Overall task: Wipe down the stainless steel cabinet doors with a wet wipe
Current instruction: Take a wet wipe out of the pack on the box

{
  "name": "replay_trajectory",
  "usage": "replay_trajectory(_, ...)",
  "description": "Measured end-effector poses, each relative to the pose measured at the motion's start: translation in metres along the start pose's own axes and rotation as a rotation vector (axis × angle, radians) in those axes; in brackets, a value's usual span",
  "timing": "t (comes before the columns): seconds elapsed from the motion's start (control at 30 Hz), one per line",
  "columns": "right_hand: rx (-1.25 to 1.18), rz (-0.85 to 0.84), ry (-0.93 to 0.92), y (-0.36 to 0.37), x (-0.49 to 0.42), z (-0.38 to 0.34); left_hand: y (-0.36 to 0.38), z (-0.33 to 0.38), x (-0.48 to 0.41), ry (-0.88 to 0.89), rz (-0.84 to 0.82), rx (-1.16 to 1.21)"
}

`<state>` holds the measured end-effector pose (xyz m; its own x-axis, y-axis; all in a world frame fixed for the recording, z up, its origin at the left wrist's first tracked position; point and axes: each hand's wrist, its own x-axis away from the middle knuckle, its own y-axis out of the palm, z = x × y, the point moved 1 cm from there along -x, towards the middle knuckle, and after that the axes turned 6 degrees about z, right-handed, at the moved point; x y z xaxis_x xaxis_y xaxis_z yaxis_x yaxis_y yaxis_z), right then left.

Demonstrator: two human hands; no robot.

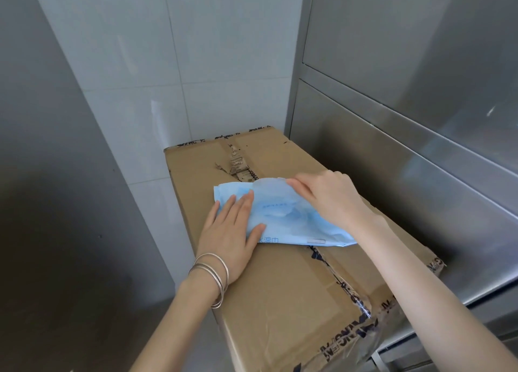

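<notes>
A light blue wet-wipe pack (pixel 283 217) lies on top of a taped cardboard box (pixel 291 293). My left hand (pixel 232 231) lies flat on the pack's left end, fingers straight, pressing it down. My right hand (pixel 328 197) reaches over from the right, and its fingertips pinch the pack's flap at the upper edge. Stainless steel cabinet doors (pixel 420 153) stand to the right of the box. Another steel panel (pixel 50 147) rises on the left.
White wall tiles (pixel 196 63) fill the back between the two steel surfaces. The box sits tight in the gap, its right side close to the cabinet. Silver bangles (pixel 215 276) circle my left wrist.
</notes>
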<state>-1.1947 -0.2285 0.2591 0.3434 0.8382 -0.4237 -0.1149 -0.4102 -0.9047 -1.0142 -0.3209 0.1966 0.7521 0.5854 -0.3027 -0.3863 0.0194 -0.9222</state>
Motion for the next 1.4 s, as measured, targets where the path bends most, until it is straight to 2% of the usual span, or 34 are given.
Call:
replay_trajectory(0.07, -0.09, 0.074, 0.017, -0.001, -0.003, 0.002, 0.0, -0.001, 0.0, 0.013, -0.004, -0.011)
replay_trajectory(0.13, -0.215, 0.25, -0.002, -0.002, -0.002, 0.001, -0.001, -0.001, -0.001, 0.028, -0.007, -0.024)
replay_trajectory(0.2, -0.193, 0.427, -0.038, -0.002, -0.002, 0.002, -0.003, -0.001, -0.003, 0.032, -0.011, -0.015)
replay_trajectory(0.27, -0.153, 0.455, -0.025, 0.001, -0.002, 0.008, -0.005, -0.002, -0.004, 0.039, -0.006, -0.011)
replay_trajectory(0.37, -0.163, 0.373, -0.064, 0.01, -0.003, 0.019, -0.006, -0.001, -0.004, 0.054, -0.01, -0.032)
replay_trajectory(0.47, -0.238, 0.128, -0.033, 0.019, -0.002, 0.026, -0.004, -0.001, -0.001, 0.066, -0.035, -0.057)
replay_trajectory(0.53, -0.281, 0.055, -0.023, 0.022, -0.001, 0.029, -0.003, -0.001, 0.0, 0.071, -0.049, -0.086)
replay_trajectory(0.87, -0.356, 0.127, -0.195, 0.011, 0.012, 0.015, -0.007, 0.011, -0.019, -0.026, -0.023, -0.002)
replay_trajectory(1.03, -0.435, 0.173, -0.218, 0.002, 0.011, 0.007, -0.007, 0.02, -0.034, -0.098, 0.08, 0.282)
replay_trajectory(1.13, -0.433, 0.1, -0.199, 0.002, 0.01, 0.004, -0.006, 0.017, -0.028, -0.192, 0.15, 0.487)
replay_trajectory(1.2, -0.42, 0.021, -0.163, 0.006, 0.008, 0.004, -0.007, 0.014, -0.024, -0.233, 0.177, 0.528)
replay_trajectory(1.4, -0.43, -0.142, -0.139, 0.012, 0.003, -0.001, -0.01, 0.011, -0.02, -0.148, 0.147, 0.57)
